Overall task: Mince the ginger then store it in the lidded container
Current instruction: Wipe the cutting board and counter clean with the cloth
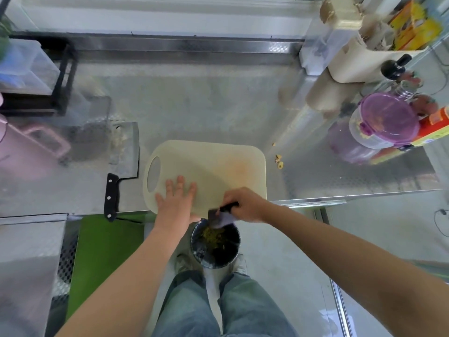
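Nearest the lens: two bare forearms [136, 263] and two jean-clad legs [218, 307], at a steel counter [194, 105] with a stamped pattern and a raised back ledge. Presses the left hand [176, 198] flat on one pale cutting board [213, 166], fingers straight and spread apart. Clamps the right hand [245, 203] around one black-handled knife [222, 214], fingers curled on the handle, blurred blade angled down past the board's near edge. Directly under those fingers, on the pale floor: one round bin [215, 249] with a dark liner, yellow-green scraps inside. Left of the left hand's little finger: one cleaver [122, 152], flat on the counter, black handle with three rivets overhanging the edge. Beyond the right hand's knuckles, on bare steel just off the board's right edge: three small ginger pieces [279, 161]. Farther right of those fingers, well apart: one lidded container [385, 117], purple lid on, yellowish contents showing dimly through it. Beside it, one orange-red packet [435, 127]; farther back, yellow boxes [413, 27]; print on all too blurred to read. Far left of the spread fingers: one pink jug [29, 152] and one black rack [63, 76]. Below the counter edge, a green mat [104, 251].
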Tool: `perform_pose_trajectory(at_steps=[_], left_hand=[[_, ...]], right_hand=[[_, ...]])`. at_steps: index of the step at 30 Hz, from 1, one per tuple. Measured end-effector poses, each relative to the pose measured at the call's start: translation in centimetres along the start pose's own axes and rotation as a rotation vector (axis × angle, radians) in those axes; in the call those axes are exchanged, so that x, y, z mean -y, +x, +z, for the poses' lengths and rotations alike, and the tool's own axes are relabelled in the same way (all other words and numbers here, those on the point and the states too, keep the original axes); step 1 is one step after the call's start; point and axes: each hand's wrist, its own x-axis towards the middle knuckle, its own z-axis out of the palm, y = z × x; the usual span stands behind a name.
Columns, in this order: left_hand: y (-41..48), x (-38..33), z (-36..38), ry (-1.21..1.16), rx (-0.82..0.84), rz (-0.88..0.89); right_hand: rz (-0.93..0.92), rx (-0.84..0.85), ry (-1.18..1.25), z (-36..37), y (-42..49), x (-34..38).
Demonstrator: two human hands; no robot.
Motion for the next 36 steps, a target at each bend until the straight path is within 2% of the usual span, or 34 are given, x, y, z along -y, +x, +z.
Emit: perform_pose_trajectory(at_steps=[2,3,4,6,8,11,12,13,16,17,20,21,22,24,25,26,27,29,30,31,34,36], left_hand=[[0.1,0.0,0.1,0.016,0.013,-0.007],[0.1,-0.1,0.1,0.023,0.021,-0.010],[0.1,-0.1,0.1,0.031,0.025,-0.011],[0.2,-0.2,0.2,0.037,0.028,-0.012],[0.2,-0.3,0.3,0.043,0.019,-0.014],[0.2,-0.3,0.3,0.041,0.024,-0.016],[0.2,-0.3,0.3,0.042,0.025,-0.015],[0.2,-0.4,0.3,0.042,0.021,-0.015],[0.1,-0.5,0.2,0.018,0.004,-0.030],[0.1,-0.6,0.2,0.017,0.002,-0.030],[0.1,-0.6,0.2,0.019,0.016,-0.029],[0.1,-0.6,0.2,0.018,0.021,-0.031],[0.1,-0.5,0.1,0.019,0.021,-0.031],[0.0,-0.6,0.2,0.032,0.016,-0.024],[0.0,-0.6,0.2,0.038,0.016,-0.022],[-0.1,-0.6,0.1,0.040,0.016,-0.021],[-0.1,-0.6,0.1,0.039,0.016,-0.022],[-0.1,-0.5,0.1,0.019,0.012,-0.022],[-0.1,-0.5,0.1,0.009,0.009,-0.021],[-0.1,-0.5,0.2,0.008,0.005,-0.018],[-0.1,-0.3,0.1,0.026,-0.008,-0.017],[0.0,-0.3,0.0,0.032,0.003,-0.014]], right_hand=[[0.050,-0.313,0.087,-1.9,0.8,-0.8],[0.101,-0.417,0.086,-2.6,1.1,-1.5],[0.148,-0.452,0.066,-3.0,1.2,-2.1],[0.173,-0.407,0.020,-2.0,0.5,-2.4],[0.116,-0.332,0.003,0.6,-1.0,-1.7],[0.012,-0.054,-0.061,3.2,-3.2,-0.9],[0.007,-0.008,-0.075,3.4,-3.6,-0.8],[0.028,-0.051,-0.047,3.1,-3.9,-1.2],[0.115,-0.396,0.045,2.6,-3.9,-2.4],[0.119,-0.408,0.035,2.7,-4.1,-2.3],[0.027,-0.213,0.007,3.9,-4.9,-1.4],[0.016,-0.228,0.027,4.2,-5.1,-1.2],[0.049,-0.317,0.084,4.1,-5.0,-1.3],[0.172,-0.607,0.162,3.6,-4.4,-1.9],[0.246,-0.681,0.161,3.4,-4.1,-2.0],[0.286,-0.668,0.142,3.4,-3.9,-1.9],[0.273,-0.578,0.129,3.4,-3.8,-1.6],[0.187,-0.288,0.110,3.5,-3.8,-0.3],[0.150,-0.200,0.097,3.5,-3.7,0.1],[0.139,-0.209,0.110,3.2,-3.4,0.3],[0.271,-0.568,0.224,0.3,-1.4,0.1],[0.338,-0.681,0.260,-1.6,0.3,-0.9]])
